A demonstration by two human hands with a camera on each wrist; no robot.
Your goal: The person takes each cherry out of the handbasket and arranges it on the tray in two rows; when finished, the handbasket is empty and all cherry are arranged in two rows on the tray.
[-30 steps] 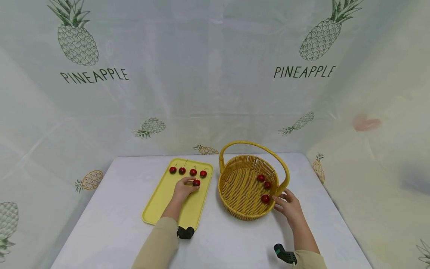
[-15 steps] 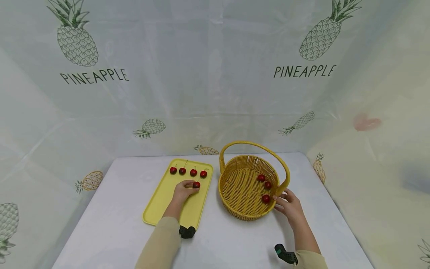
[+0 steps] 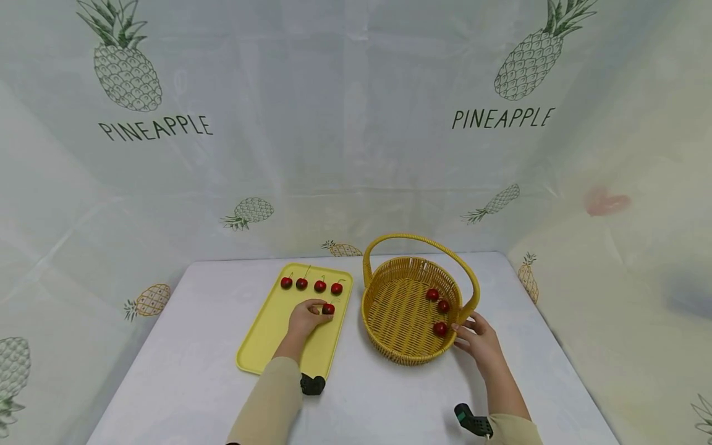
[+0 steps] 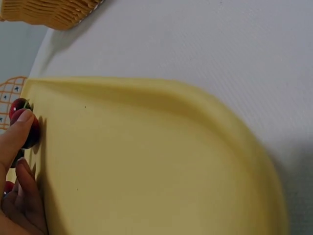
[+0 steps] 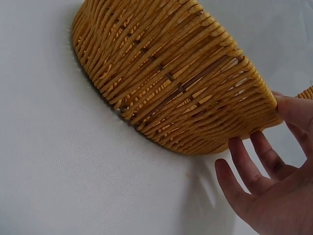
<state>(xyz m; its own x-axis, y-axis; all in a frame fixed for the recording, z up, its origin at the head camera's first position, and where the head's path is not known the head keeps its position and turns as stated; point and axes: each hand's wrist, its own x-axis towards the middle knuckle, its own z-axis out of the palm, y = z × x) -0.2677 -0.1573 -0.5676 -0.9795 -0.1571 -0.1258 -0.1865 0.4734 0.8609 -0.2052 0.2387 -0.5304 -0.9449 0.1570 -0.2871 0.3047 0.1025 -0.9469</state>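
Observation:
My left hand (image 3: 305, 319) pinches a dark red cherry (image 3: 329, 309) between thumb and fingers, low over the yellow tray (image 3: 261, 337). In the left wrist view the thumb lies against the held cherry (image 4: 32, 133); I cannot tell whether it touches the tray. Beyond the hand, several stemmed cherries (image 3: 319, 286) form a row along the tray's far end. My right hand (image 3: 481, 341) holds the near right side of the woven basket (image 3: 397, 355), by the handle's foot. In the right wrist view the thumb is at the rim and some fingertips meet the outer wall. Three cherries (image 3: 440, 329) lie inside.
The tray and basket stand side by side on a white table (image 3: 384, 402), with a narrow gap between them. The basket's tall handle (image 3: 414, 236) arches above it. Behind the table hangs a pale sheet (image 3: 334, 154) printed with pineapples.
My left hand and its cherry have shifted slightly toward me and to the right above the tray. The right hand, the basket and the other cherries have stayed in place.

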